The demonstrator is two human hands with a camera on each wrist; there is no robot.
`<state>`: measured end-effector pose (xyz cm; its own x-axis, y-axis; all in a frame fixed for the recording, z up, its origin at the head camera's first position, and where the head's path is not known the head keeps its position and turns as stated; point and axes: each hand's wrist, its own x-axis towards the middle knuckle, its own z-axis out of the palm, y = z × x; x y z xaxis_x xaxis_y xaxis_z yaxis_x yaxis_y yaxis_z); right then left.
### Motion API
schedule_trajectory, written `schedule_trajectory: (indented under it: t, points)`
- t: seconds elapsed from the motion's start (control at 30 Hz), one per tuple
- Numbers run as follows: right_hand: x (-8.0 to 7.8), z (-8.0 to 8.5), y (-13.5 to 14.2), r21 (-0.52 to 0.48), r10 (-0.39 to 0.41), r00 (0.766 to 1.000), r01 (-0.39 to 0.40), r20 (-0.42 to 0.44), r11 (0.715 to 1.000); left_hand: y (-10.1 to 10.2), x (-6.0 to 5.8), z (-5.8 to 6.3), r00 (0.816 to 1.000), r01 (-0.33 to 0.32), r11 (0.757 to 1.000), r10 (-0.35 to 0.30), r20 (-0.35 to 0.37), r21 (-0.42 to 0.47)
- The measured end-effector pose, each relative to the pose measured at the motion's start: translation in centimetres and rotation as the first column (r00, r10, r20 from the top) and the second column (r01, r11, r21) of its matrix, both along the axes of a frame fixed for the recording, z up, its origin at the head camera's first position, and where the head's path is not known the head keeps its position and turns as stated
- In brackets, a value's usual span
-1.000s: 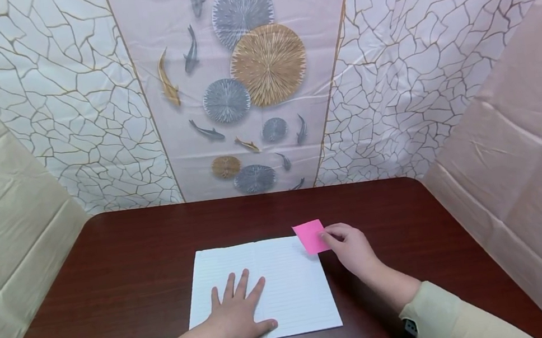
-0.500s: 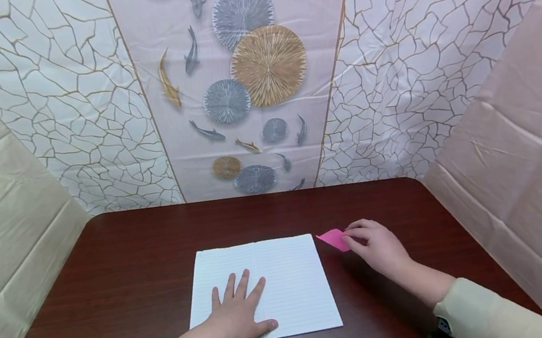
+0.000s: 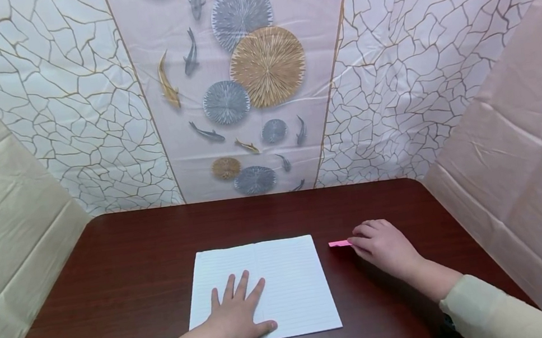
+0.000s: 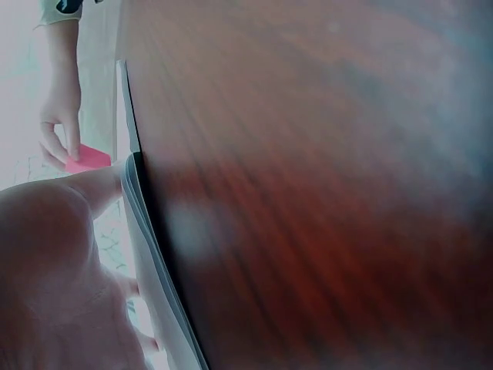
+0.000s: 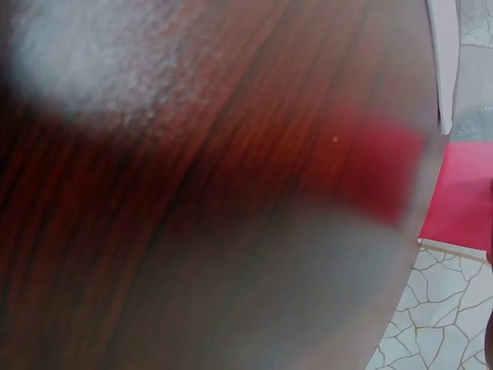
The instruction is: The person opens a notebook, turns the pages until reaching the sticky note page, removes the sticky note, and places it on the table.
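Observation:
An open notebook (image 3: 292, 284) with white lined pages lies on the dark brown table. My left hand (image 3: 238, 317) rests on its left page, fingers spread and straight. To the right of the notebook, my right hand (image 3: 387, 250) pinches a pink sticky note (image 3: 339, 243) between thumb and fingers. In the head view the note appears almost edge-on, as a thin strip. The right wrist view shows the note (image 5: 462, 196) from the side, with its reddish reflection on the tabletop. In the left wrist view the pink note (image 4: 91, 158) hangs from the right hand's fingertips.
The glossy wooden table (image 3: 132, 237) ends at a patterned cloth backdrop (image 3: 275, 163). Pale cloth panels (image 3: 519, 161) slope up at both sides. A dark watch-like band (image 3: 448, 325) sits at the right sleeve.
My right hand has moved right, carrying the pink sticky note from over the notebook's right corner to beside it. The note has tilted from face-on to edge-on. The left hand has stayed put.

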<state>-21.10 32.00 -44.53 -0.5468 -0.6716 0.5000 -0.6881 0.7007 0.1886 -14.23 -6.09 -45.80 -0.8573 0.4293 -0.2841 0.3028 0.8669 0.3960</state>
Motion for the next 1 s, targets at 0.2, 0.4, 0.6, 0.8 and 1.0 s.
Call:
schedule_trajectory:
  t: [0.2,0.4,0.6,0.8,1.0]
  points:
    - [0.0,-0.6,0.1,0.03,0.0,1.0,0.0,0.015,1.0,0.1,0.0,0.0,1.0,0.003,1.0,-0.003,0.003,-0.001]
    - [0.1,-1.1,-0.1,0.022,0.0,1.0,0.0,0.016,1.0,0.1,0.0,-0.1,1.0,0.004,1.0,-0.004,-0.001,-0.001]
    - [0.3,-1.2,-0.3,0.022,-0.007,1.0,0.007,0.023,1.0,0.1,-0.1,-0.3,1.0,0.003,1.0,-0.003,-0.003,-0.006]
    - [0.4,-1.4,-0.6,0.03,0.007,1.0,-0.007,0.016,1.0,0.1,-0.1,-0.3,1.0,0.004,1.0,-0.004,-0.008,-0.006]
    - [0.5,-1.6,-0.8,0.043,-0.019,0.999,0.018,0.041,0.999,0.2,-0.1,-0.3,1.0,0.0,1.0,0.0,-0.008,-0.01]
